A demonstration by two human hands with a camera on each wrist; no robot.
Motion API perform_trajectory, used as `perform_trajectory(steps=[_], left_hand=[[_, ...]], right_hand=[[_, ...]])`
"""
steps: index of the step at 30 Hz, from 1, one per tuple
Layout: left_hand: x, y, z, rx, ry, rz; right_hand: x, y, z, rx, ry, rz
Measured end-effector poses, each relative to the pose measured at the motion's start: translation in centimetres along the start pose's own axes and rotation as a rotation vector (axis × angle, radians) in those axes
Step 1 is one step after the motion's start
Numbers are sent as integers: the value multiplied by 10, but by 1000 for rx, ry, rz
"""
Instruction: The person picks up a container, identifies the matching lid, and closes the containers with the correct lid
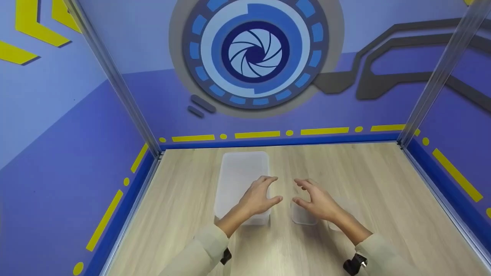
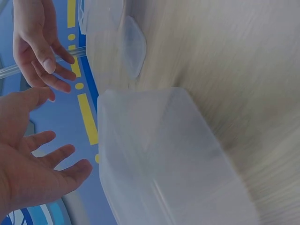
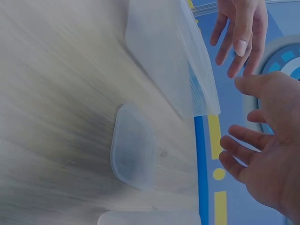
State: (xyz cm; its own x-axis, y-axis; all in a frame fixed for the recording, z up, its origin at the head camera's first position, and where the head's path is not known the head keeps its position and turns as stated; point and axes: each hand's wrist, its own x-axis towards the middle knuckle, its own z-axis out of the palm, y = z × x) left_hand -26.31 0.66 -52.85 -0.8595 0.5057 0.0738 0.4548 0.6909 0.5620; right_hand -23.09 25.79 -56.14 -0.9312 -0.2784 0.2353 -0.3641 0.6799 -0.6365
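A large translucent plastic box point(image 1: 242, 166) stands on the wooden table, left of centre in the head view. My left hand point(image 1: 256, 197) hovers over the right side of this box, fingers spread and holding nothing. To its right, my right hand point(image 1: 317, 201) hangs over a small translucent lid point(image 3: 133, 147), thumb and fingers apart with no object between them. The lid lies flat on the table, partly covered by this hand in the head view. A smaller clear container point(image 2: 105, 16) sits right of the lid, mostly hidden beneath the right wrist from above.
Blue and purple panels point(image 1: 145, 103) enclose the wooden tabletop point(image 1: 188, 203) at the back and both sides. Metal posts point(image 1: 115, 76) rise at the rear corners. Dark wrist cameras point(image 1: 355, 264) are strapped at both sleeves.
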Motion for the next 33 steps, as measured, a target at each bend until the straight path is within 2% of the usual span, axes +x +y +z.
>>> perform_trajectory(steps=[8,12,21,28,33], left_hand=[[-2,-3,16,-1,-36,-6],[-2,-4,21,-4,-34,-10],[-1,1,30,4,19,33],[2,10,38,7,13,69],[5,15,46,14,11,95]], right_hand=[[-3,8,4,2,-4,28],[-5,11,4,0,-5,34],[-11,21,6,-12,-10,25],[-16,26,8,-21,-13,38],[-18,27,9,-20,-29,92]])
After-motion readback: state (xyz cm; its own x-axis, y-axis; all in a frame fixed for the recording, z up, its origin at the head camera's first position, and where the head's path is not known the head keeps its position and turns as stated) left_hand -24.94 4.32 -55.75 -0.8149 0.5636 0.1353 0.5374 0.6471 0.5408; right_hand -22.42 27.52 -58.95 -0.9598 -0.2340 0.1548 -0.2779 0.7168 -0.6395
